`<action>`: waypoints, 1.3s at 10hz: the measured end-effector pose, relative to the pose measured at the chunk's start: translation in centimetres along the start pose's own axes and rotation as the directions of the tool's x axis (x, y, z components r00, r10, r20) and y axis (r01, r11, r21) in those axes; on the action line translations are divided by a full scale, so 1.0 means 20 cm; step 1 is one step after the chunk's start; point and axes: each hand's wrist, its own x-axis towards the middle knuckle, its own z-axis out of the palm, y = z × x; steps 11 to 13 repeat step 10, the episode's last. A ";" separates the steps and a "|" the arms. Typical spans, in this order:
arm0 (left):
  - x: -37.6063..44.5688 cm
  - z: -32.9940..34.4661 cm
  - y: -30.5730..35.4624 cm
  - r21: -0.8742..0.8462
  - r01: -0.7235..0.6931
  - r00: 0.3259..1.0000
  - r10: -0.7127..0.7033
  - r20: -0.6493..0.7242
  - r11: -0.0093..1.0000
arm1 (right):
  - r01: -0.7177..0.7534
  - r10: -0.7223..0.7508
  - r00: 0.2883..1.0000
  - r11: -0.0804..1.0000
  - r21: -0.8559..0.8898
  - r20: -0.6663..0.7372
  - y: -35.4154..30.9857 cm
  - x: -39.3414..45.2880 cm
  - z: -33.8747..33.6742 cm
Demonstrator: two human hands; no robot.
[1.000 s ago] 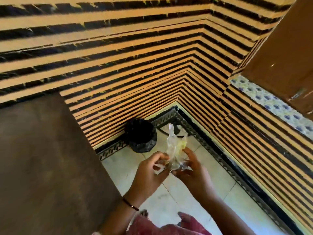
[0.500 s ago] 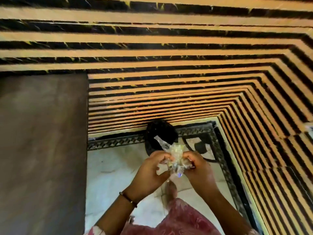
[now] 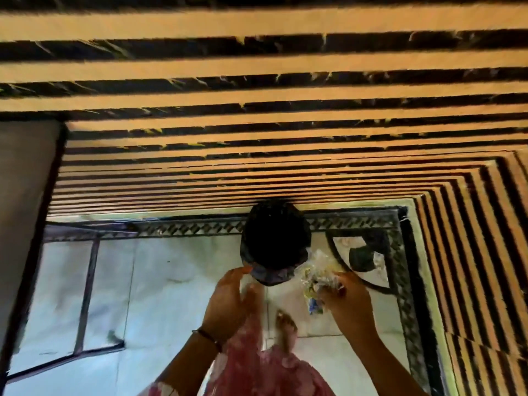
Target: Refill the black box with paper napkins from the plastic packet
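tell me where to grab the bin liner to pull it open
Take the liner's near rim, the greyish fold hanging over the bin edge closest to the person. Come from the front, where the left hand already reaches it; the far rim sits tight against the striped wall. The right hand is busy holding the crumpled packet.
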 end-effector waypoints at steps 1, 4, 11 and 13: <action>0.26 0.19 -0.20 0.155 0.035 0.994 -0.050 0.093 0.987 | -0.048 0.047 0.998 0.999 0.022 0.032 0.18 0.30 0.23; 1.02 0.65 -0.76 0.597 -0.107 0.893 -0.188 0.410 0.795 | -0.040 0.065 0.990 0.979 -0.198 0.122 0.65 1.21 1.13; 0.89 0.64 -0.56 0.434 0.027 0.932 -0.179 0.314 0.901 | 0.053 0.017 0.955 0.973 -0.226 0.297 0.63 1.11 1.03; 0.89 0.64 -0.56 0.434 0.027 0.932 -0.179 0.314 0.901 | 0.053 0.017 0.955 0.973 -0.226 0.297 0.63 1.11 1.03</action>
